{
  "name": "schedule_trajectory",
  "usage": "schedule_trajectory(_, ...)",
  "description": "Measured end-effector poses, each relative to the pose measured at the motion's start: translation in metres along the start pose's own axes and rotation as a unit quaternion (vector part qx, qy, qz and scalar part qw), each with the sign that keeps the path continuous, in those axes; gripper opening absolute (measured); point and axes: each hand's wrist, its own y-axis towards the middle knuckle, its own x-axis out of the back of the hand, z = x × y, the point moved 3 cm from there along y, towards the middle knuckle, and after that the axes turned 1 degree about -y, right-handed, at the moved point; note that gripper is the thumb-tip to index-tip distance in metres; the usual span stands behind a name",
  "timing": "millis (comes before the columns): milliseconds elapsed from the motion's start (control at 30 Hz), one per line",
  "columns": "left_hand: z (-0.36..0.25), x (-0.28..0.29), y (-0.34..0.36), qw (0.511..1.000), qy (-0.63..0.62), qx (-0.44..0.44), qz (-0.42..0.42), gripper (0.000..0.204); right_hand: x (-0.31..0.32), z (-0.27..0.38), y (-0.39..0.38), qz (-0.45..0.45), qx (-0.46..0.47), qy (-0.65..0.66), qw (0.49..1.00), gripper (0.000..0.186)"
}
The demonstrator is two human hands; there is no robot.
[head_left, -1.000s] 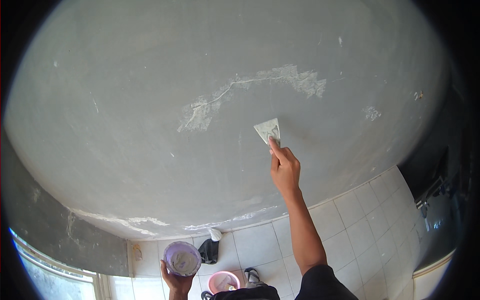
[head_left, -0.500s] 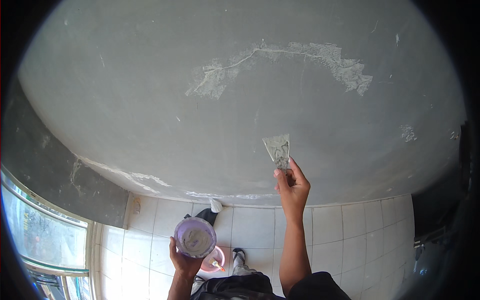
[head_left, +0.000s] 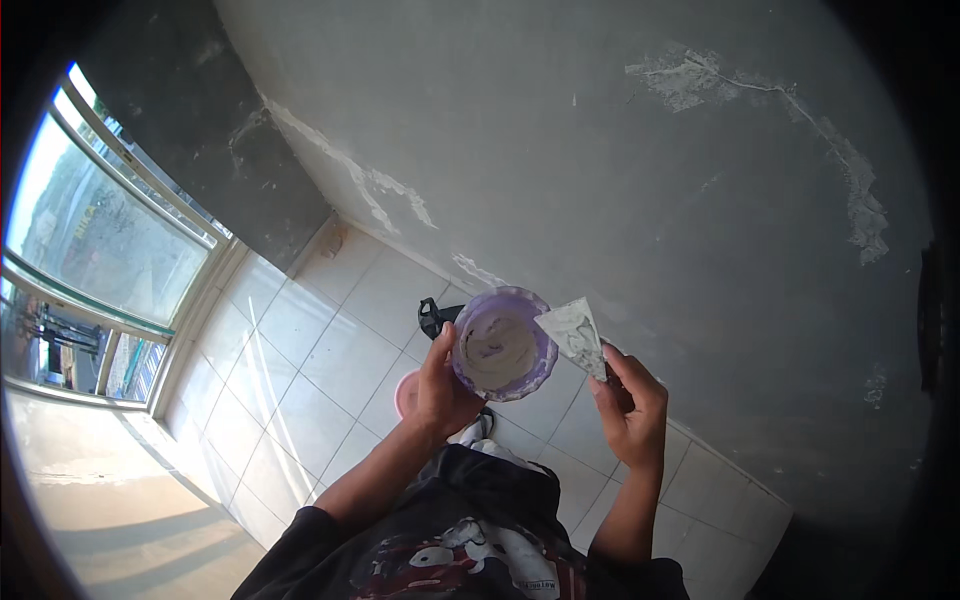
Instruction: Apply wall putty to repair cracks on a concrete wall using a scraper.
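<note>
My left hand (head_left: pixel 445 383) is wrapped round the side of a purple bowl (head_left: pixel 545 352). Wet grey putty (head_left: pixel 500 362) coats the inside of the bowl, with some smeared on its rim. In my right hand (head_left: pixel 632 402) is a putty knife (head_left: pixel 575 335), pinched near the base of its blade. Grey putty covers the face of that flat, wide blade. One corner of the blade is at the bowl's right rim; whether it touches I cannot tell. The knife's handle is mostly hidden by my fingers.
A grey wall (head_left: pixel 640 200) with a pale patched crack (head_left: pixel 690 80) rises ahead and to the right. Below the bowl, a pink basin (head_left: pixel 406 392) and a black bag-like item (head_left: pixel 437 318) lie on the white tiled floor (head_left: pixel 330 360). A window (head_left: pixel 120 210) is at left.
My view has turned left toward the window. The putty knife has come away from in front of the wall to the bowl, and the bowl is raised nearer the middle.
</note>
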Motion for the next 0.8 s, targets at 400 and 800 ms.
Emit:
schedule_trajectory(400,0.020,0.023,-0.058,0.983,0.102,-0.120,0.091,0.090,-0.052,0.068,-0.056,0.103,0.028,-0.278,0.955,0.030)
schedule_trajectory(800,0.050,0.019,-0.062,0.966,0.164,-0.154,0.124,0.091,-0.059,0.051,-0.107,0.086,-0.100,-0.018,0.991,0.031)
